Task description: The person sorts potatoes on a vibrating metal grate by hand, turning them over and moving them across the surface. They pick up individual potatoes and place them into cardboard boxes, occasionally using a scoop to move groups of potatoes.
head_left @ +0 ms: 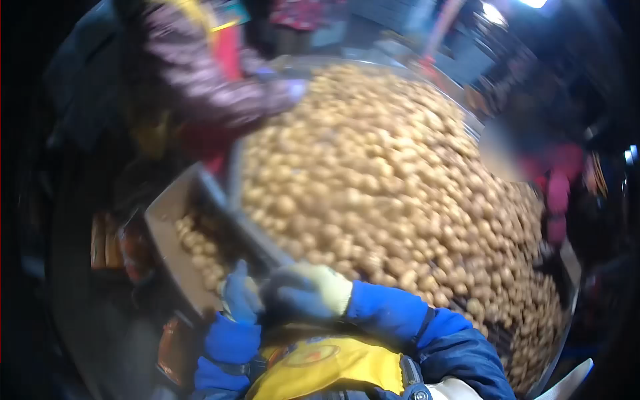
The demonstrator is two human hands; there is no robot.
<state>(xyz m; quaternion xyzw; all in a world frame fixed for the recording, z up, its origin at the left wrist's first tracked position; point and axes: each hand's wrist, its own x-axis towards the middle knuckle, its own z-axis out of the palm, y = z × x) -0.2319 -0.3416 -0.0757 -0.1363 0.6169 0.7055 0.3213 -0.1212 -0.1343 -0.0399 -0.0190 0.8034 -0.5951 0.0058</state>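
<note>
From my end, blur is the first hazard: I can't tell whether the gloved left hand [241, 297] or the right hand [313, 290] grips anything, though the right looks bunched. They sit so close together that I judge they could knock each other, and the right sleeve [387, 307], alongside the heap, might drag potatoes [373, 180] loose. Those potatoes, piled beyond and rightward of the right hand, look pale tan, roundish and uneven in size. More lie in the open box [167, 217] just beyond the left hand.
</note>
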